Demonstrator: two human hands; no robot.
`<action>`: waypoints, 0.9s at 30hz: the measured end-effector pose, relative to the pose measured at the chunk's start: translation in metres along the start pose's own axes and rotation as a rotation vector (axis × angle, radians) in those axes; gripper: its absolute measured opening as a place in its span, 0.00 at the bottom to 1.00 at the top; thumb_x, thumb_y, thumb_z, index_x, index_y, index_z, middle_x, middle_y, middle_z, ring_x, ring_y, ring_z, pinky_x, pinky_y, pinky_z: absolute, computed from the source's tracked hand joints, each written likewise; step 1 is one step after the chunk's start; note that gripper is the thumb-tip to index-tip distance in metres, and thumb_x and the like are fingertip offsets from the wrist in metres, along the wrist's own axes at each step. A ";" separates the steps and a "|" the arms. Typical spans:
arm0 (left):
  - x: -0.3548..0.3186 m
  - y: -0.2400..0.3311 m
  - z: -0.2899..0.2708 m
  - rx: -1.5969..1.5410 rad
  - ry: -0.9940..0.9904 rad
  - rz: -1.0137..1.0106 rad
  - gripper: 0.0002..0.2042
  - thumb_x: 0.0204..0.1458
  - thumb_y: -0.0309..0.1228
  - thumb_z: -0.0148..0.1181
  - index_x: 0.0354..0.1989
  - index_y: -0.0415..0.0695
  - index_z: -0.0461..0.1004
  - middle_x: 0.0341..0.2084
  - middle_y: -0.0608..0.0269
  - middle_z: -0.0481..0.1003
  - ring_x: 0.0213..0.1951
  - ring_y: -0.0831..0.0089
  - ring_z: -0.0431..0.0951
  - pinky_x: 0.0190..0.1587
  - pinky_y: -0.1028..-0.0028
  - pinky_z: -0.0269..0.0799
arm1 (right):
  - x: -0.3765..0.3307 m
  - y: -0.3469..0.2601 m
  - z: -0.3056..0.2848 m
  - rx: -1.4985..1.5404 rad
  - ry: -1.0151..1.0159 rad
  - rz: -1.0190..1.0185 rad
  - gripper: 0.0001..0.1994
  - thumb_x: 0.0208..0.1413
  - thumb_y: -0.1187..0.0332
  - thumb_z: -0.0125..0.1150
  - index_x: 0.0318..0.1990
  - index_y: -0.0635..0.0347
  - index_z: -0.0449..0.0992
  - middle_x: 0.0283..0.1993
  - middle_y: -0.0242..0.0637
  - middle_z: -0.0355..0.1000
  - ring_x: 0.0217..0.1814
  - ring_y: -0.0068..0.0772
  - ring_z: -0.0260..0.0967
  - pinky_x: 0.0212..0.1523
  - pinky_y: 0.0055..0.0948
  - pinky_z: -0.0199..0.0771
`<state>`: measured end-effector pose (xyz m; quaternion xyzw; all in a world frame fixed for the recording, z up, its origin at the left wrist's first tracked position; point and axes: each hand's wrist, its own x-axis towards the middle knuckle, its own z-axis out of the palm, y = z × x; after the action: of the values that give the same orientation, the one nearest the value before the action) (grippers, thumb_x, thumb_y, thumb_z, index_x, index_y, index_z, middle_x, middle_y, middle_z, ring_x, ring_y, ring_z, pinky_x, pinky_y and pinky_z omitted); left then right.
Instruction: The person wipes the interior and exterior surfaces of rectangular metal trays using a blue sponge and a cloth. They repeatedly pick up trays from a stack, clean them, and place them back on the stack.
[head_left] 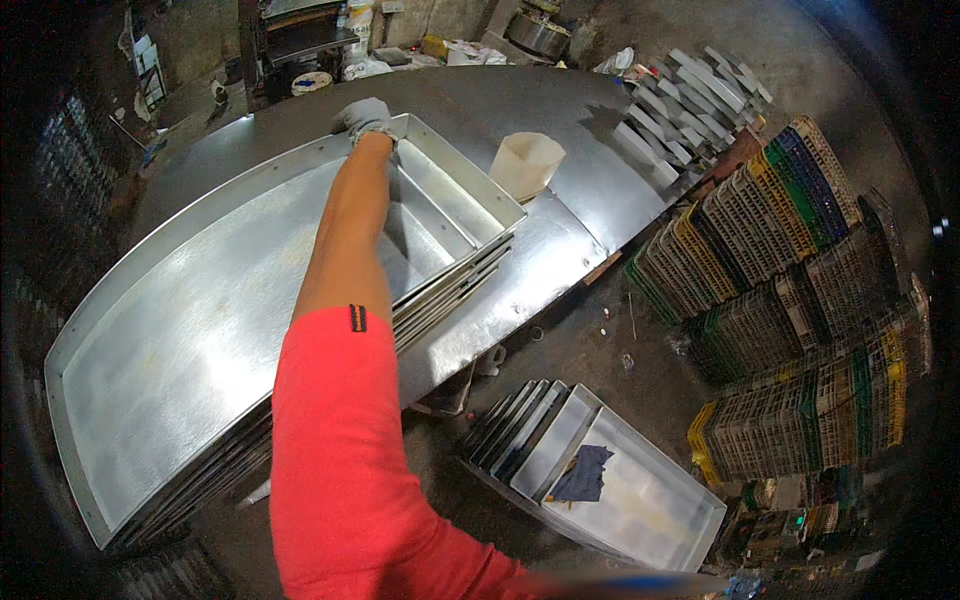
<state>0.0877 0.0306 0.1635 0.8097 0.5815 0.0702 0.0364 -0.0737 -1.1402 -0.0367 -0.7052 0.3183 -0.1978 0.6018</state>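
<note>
My left hand (364,118), in a grey glove, reaches to the far side of a large, shallow metal tray (190,300). Its fingers bend over the tray's far rim, close to the far right corner. The bare forearm and red sleeve cross over the tray and hide part of its inside. Towards the right end, a raised metal edge (436,208) runs across. Several similar trays (455,290) are stacked beneath it. My right hand is out of view.
A metal-topped table (570,235) bears a whitish container (527,165) and a pile of metal bars (690,110). Stacked crates (770,210) stand on the right. Lower down, another tray stack (640,500) has a dark cloth (583,474) in its top tray.
</note>
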 end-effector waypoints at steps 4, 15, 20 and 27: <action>-0.003 0.001 0.029 -0.094 0.251 -0.118 0.22 0.63 0.43 0.55 0.58 0.43 0.82 0.62 0.50 0.77 0.66 0.40 0.72 0.65 0.30 0.61 | 0.007 0.009 -0.011 0.025 -0.011 -0.002 0.26 0.62 0.54 0.69 0.58 0.67 0.74 0.49 0.44 0.78 0.42 0.45 0.77 0.42 0.46 0.82; -0.257 0.033 -0.033 -0.164 -0.419 0.725 0.32 0.68 0.59 0.46 0.57 0.40 0.79 0.58 0.43 0.78 0.61 0.50 0.77 0.63 0.56 0.69 | 0.025 -0.003 0.044 0.185 -0.307 -0.080 0.22 0.70 0.60 0.60 0.64 0.65 0.74 0.52 0.40 0.78 0.48 0.36 0.78 0.51 0.39 0.81; -0.312 0.086 -0.064 0.046 -0.493 1.074 0.28 0.66 0.50 0.46 0.57 0.37 0.78 0.50 0.44 0.81 0.55 0.53 0.80 0.59 0.58 0.75 | 0.014 -0.022 0.038 0.253 -0.228 0.149 0.18 0.68 0.56 0.61 0.56 0.59 0.75 0.48 0.33 0.77 0.45 0.30 0.75 0.52 0.38 0.79; -0.511 0.136 -0.018 -0.710 0.156 0.972 0.12 0.59 0.27 0.57 0.48 0.33 0.79 0.45 0.49 0.81 0.51 0.58 0.80 0.58 0.58 0.76 | 0.088 0.038 -0.001 0.871 -0.025 0.428 0.11 0.59 0.62 0.67 0.45 0.56 0.80 0.40 0.35 0.80 0.39 0.37 0.78 0.41 0.39 0.81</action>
<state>0.0522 -0.4977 0.1638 0.9134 0.0869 0.3276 0.2256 -0.0194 -1.2042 -0.0823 -0.3089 0.3366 -0.1759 0.8720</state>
